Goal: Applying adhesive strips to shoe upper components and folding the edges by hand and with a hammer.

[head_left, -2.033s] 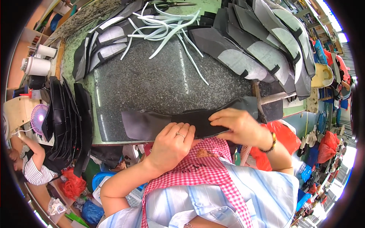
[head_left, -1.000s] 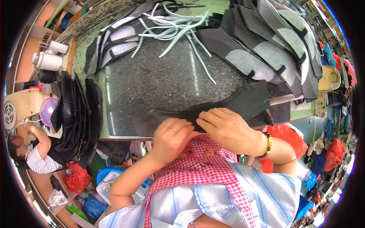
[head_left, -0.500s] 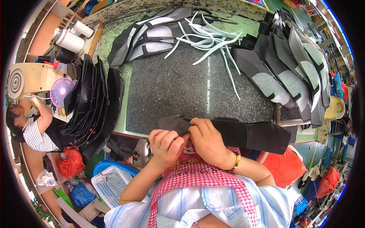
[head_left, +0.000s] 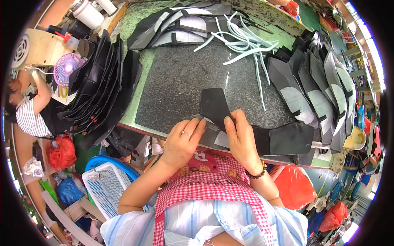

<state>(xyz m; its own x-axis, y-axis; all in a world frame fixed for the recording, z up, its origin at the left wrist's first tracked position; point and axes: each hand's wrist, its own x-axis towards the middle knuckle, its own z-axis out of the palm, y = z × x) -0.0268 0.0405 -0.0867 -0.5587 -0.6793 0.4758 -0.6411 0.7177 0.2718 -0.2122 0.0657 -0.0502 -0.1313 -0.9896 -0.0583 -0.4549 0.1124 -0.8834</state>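
Observation:
A long black leather-like piece [head_left: 285,140] lies along the near edge of the table, with a seam across its right part. Its left end is folded over, so a black flap [head_left: 214,105] points away from me and some grey backing shows beneath. My left hand [head_left: 184,140] is closed on the grey-backed edge, fingers bent and thumb tucked. My right hand [head_left: 242,137] pinches the piece beside the flap, thumb on top. Whatever lies between the fingertips is hidden.
A dark speckled slab [head_left: 172,78] covers the table's middle. White strips [head_left: 250,45] lie at the back, near grey-and-black pieces [head_left: 188,30]. More pieces are stacked right [head_left: 308,90] and left [head_left: 98,86]. A co-worker [head_left: 33,110] sits beyond a small fan [head_left: 67,69].
The left end of the black piece has been folded, and its flap now stands out over the slab. My hands have moved slightly apart, and the view has shifted.

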